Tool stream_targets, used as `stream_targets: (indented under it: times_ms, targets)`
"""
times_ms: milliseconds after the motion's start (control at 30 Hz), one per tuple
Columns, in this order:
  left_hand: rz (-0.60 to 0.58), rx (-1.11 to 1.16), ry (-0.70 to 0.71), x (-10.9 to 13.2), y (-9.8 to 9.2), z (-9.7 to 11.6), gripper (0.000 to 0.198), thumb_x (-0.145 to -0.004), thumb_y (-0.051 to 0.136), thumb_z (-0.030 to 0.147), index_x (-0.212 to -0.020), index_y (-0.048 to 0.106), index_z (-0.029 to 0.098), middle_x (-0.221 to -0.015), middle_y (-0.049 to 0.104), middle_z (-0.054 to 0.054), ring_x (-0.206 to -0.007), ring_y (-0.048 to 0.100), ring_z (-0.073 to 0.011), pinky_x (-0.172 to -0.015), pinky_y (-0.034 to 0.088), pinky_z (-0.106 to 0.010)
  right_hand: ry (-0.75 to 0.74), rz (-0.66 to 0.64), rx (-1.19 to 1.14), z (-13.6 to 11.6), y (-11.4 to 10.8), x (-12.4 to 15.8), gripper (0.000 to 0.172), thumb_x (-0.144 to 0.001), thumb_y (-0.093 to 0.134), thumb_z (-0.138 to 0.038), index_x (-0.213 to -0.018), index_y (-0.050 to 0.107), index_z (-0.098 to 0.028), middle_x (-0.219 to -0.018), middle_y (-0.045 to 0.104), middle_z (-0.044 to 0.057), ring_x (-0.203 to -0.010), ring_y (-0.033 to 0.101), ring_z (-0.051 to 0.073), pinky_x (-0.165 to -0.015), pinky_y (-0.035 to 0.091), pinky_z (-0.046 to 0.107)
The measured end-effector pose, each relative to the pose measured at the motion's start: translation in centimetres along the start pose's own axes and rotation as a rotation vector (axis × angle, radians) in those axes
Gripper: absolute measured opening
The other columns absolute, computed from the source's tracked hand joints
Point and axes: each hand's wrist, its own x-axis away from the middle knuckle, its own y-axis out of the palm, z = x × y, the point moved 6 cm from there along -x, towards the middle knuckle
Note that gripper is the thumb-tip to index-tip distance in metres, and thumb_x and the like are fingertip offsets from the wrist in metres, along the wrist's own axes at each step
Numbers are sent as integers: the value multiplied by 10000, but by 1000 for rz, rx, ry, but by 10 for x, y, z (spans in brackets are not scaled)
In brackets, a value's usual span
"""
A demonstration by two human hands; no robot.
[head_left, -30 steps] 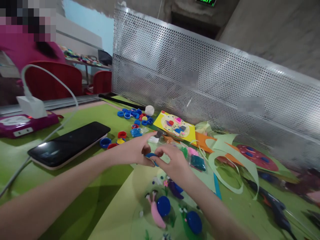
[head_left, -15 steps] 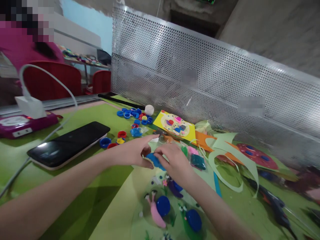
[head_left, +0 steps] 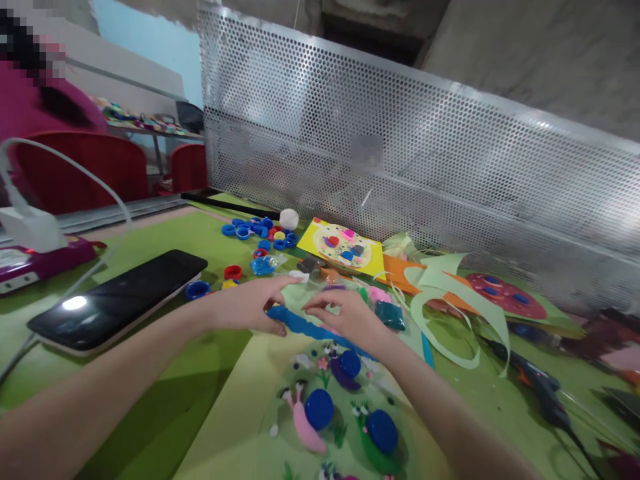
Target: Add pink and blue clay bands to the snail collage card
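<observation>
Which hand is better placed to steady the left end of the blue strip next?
Probably the left hand: that end of the blue strip appears between its thumb and fingers. The right hand is farther along; whether it touches, I cannot tell.

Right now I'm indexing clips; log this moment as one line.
left hand: at end of blue strip; right hand: over blue strip, contact unclear; nearby: purple snail

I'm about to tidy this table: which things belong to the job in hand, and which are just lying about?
Likely the job's: blue strip at the left hand; snail picture; perhaps bottle caps and teal packet.
Likely just lying about: phone; power strip; paper offcuts.
</observation>
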Motion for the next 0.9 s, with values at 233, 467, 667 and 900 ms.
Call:
stream_targets:
  times_ms: [233, 467, 667, 900]
  targets:
    - [-31, 19, -68, 2, 0, 0, 883, -685, 660, 375, -1394, 158, 217, -686, 573, 55, -636, 530, -159, -554, 342, -243, 27, -69, -89, 7, 7, 4, 106, -779, 610, -140, -800, 692, -204, -774, 689, -11, -724, 619, 139, -677, 459, 239]
    - [-38, 34, -73, 1, 1, -2, 899, -677, 665, 405, -1398, 159, 225, -678, 552, 60, -638, 516, -158, -548, 341, -237, 7, -68, -116, 13, 14, 3, 57, -766, 630, -151, -757, 674, -187, -703, 650, -17, -672, 590, 130, -653, 436, 234]
    - [-54, 3, -91, 2, 0, -1, 901, -680, 648, 433, -1398, 153, 208, -688, 575, 53, -611, 499, -147, -534, 324, -233, 58, -85, -172, 14, 10, 4, 120, -822, 566, -207, -785, 676, -179, -749, 671, -7, -701, 599, 131, -623, 441, 221]
    - [-48, -58, -85, 1, -1, 1, 874, -686, 641, 421, -1391, 177, 195, -713, 580, 46, -636, 499, -153, -584, 335, -245, 78, -105, -196, 26, 21, 3, 122, -788, 611, -284, -759, 670, -181, -668, 622, -25, -609, 544, 112, -549, 407, 204]
